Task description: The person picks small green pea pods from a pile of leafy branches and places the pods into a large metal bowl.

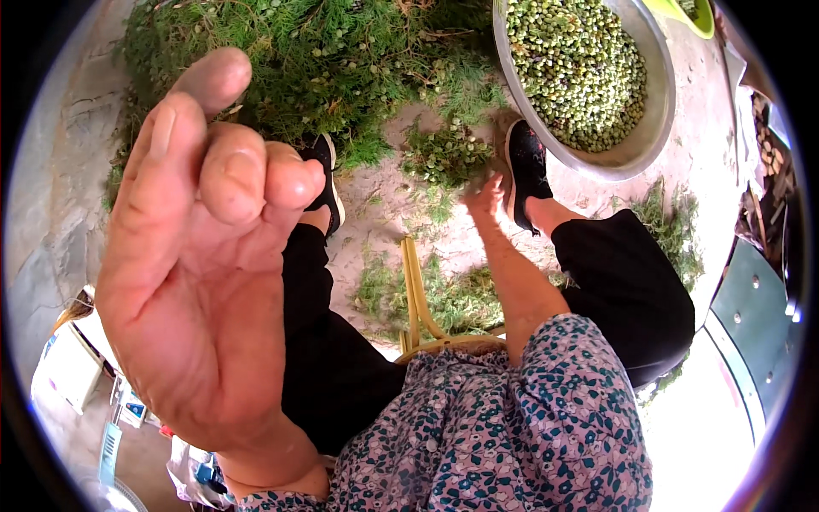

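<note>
My left hand (192, 256) is raised close to the view, palm showing, with its fingers loosely curled and nothing visible in it. Lower down, my right hand (486, 198) reaches toward the ground beside my right shoe (527, 171). Its fingers look parted and empty, though they are small and bright here. Just ahead of that hand lies a small heap of green sprigs (448, 155). A large pile of feathery evergreen branches (341, 68) spreads beyond my feet, partly hidden by the left hand. The wide metal basin (653, 141) at the upper right holds many small green cones (580, 72).
Yellow bent cane pieces (414, 286) stand between my knees. Loose greenery (465, 299) is scattered behind them. A yellow-green container (701, 21) sits beyond the basin. At the right are a dark green panel (755, 307) and brown wood scraps (772, 158); a plastic bag (189, 469) lies lower left.
</note>
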Action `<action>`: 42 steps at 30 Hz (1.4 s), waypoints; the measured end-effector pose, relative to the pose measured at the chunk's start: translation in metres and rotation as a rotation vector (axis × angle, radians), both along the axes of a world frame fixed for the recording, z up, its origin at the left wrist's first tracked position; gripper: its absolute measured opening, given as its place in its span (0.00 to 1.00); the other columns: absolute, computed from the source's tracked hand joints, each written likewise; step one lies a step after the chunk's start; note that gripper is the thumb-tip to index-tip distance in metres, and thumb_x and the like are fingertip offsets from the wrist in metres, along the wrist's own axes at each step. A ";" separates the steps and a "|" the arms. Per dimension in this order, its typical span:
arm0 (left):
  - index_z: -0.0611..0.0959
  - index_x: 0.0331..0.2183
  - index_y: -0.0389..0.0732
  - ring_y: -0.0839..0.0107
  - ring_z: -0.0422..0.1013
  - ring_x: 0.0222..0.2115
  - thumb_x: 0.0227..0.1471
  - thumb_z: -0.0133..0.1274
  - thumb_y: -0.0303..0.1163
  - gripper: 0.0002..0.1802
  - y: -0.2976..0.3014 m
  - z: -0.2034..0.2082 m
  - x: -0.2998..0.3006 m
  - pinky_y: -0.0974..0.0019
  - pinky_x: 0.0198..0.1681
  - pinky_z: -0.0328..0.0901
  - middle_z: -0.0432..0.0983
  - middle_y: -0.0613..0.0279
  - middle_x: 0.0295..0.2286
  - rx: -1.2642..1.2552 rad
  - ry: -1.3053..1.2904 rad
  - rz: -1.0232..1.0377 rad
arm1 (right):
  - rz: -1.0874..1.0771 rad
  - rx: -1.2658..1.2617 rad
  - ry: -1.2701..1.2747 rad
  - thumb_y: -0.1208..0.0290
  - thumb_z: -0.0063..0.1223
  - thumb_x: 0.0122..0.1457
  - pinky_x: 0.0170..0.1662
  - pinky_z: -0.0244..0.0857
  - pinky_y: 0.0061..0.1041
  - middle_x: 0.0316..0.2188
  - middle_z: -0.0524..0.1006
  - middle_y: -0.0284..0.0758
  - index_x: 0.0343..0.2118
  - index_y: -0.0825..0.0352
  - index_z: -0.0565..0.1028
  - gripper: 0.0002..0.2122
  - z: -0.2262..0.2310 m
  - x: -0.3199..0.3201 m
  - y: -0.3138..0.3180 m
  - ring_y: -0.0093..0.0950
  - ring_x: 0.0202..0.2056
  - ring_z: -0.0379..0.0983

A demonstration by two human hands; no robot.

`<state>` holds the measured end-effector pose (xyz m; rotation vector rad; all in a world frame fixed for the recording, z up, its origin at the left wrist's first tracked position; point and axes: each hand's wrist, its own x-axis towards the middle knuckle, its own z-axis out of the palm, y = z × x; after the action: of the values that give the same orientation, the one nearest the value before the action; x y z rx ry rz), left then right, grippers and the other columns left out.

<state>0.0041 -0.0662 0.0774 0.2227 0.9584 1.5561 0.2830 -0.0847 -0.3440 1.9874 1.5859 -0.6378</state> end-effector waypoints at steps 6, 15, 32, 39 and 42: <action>0.61 0.46 0.32 0.69 0.60 0.28 0.59 0.34 0.31 0.16 -0.001 -0.008 0.010 0.61 0.43 0.59 0.61 0.65 0.21 0.027 -0.066 0.052 | -0.215 0.423 0.607 0.75 0.63 0.36 0.45 0.61 0.33 0.43 0.64 0.52 0.55 0.70 0.52 0.41 -0.007 -0.037 0.000 0.42 0.42 0.65; 0.62 0.43 0.32 0.70 0.59 0.25 0.59 0.32 0.31 0.14 -0.013 0.004 0.011 0.61 0.40 0.59 0.61 0.66 0.17 0.054 0.027 0.078 | 0.076 0.503 0.432 0.45 0.52 0.44 0.50 0.53 0.45 0.53 0.56 0.47 0.54 0.59 0.58 0.36 0.052 -0.039 0.058 0.49 0.53 0.50; 0.65 0.38 0.37 0.73 0.61 0.20 0.56 0.41 0.32 0.10 0.007 0.017 0.018 0.63 0.35 0.59 0.63 0.70 0.13 -0.203 0.171 0.063 | 0.515 0.464 0.626 0.73 0.55 0.42 0.35 0.66 0.36 0.40 0.64 0.39 0.40 0.55 0.71 0.18 0.024 -0.074 0.058 0.41 0.41 0.64; 0.67 0.42 0.31 0.73 0.60 0.24 0.57 0.38 0.32 0.15 0.003 0.001 0.012 0.65 0.37 0.62 0.59 0.70 0.18 -0.143 0.148 0.089 | -0.821 -0.045 1.356 0.73 0.56 0.47 0.28 0.65 0.28 0.27 0.74 0.33 0.34 0.68 0.74 0.11 0.075 -0.080 0.080 0.28 0.27 0.71; 0.71 0.40 0.32 0.74 0.66 0.29 0.55 0.42 0.29 0.13 0.000 -0.001 0.017 0.68 0.38 0.64 0.67 0.66 0.23 -0.053 0.187 0.171 | -1.034 -0.113 1.448 0.72 0.57 0.49 0.24 0.66 0.23 0.26 0.75 0.30 0.35 0.66 0.73 0.10 0.139 -0.086 0.090 0.23 0.24 0.71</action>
<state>0.0215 -0.0665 0.0767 0.2571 1.1895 1.6845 0.1966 0.0056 -0.2055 2.1704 0.7239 -2.9135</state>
